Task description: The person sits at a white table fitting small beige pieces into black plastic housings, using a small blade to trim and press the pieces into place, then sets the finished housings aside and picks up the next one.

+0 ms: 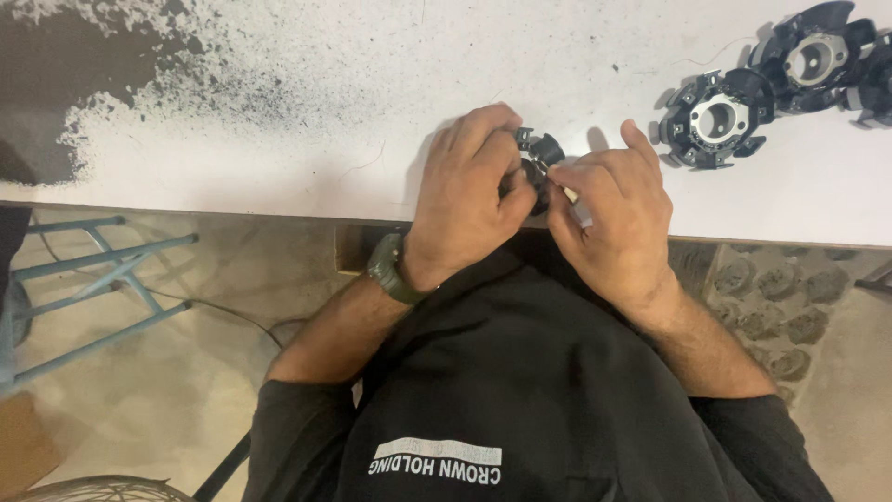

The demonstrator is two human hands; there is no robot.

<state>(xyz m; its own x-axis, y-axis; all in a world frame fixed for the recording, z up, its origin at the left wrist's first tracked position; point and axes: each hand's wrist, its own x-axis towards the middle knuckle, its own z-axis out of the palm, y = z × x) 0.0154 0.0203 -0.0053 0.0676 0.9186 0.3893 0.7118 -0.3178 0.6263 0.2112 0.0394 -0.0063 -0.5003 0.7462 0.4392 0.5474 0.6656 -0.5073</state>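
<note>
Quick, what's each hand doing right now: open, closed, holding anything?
Left hand: closed on the small black plastic part.
Right hand: fingers pinched on the same part, with a small pale piece at the fingertips; what that piece is cannot be told.

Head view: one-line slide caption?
Both hands, left and right, grip a small black part over the white table.

A white printed label [437, 460] sits on the person's black shirt, low in view: a pale rectangular bar with a line of white lettering beneath. No packages, signs or screens about.
</note>
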